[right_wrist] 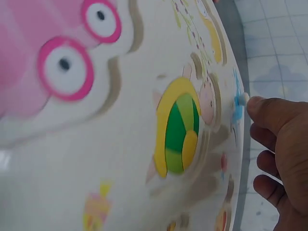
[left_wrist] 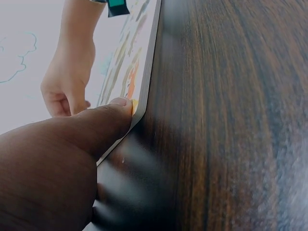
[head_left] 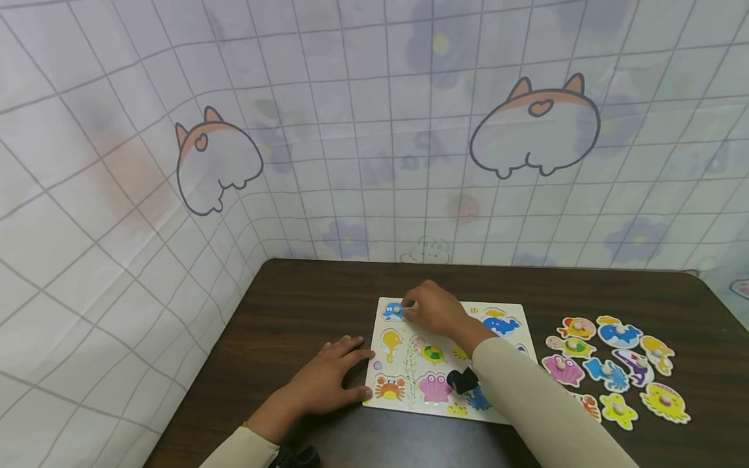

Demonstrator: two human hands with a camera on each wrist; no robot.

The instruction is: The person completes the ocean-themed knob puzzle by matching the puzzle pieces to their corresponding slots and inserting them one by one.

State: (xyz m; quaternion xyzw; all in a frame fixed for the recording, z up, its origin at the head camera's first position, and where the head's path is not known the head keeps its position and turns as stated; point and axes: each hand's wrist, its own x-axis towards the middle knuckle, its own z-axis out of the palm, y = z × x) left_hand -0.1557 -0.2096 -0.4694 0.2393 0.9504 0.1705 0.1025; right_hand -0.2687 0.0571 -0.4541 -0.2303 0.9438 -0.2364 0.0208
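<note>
A white puzzle board (head_left: 409, 354) with printed sea animals lies on the dark table. At its far left corner my right hand (head_left: 435, 311) pinches the pale knob (right_wrist: 244, 99) of a small blue puzzle piece (head_left: 392, 311). The piece lies in the area of its printed spot, and its other fingers curl beneath the thumb in the right wrist view. My left hand (head_left: 329, 377) lies by the board's left edge, fingers spread. Its thumb (left_wrist: 120, 108) rests against the near left corner, beside the crab picture (head_left: 389, 388).
Several knobbed pieces lie right of the board, among them a blue whale (head_left: 620, 335), a pink shell (head_left: 563, 369), a yellow star (head_left: 618, 411) and a turtle (head_left: 576, 347). A black wrist device (head_left: 462, 380) overlaps the board. A patterned cloth wall (head_left: 374, 214) stands behind the table.
</note>
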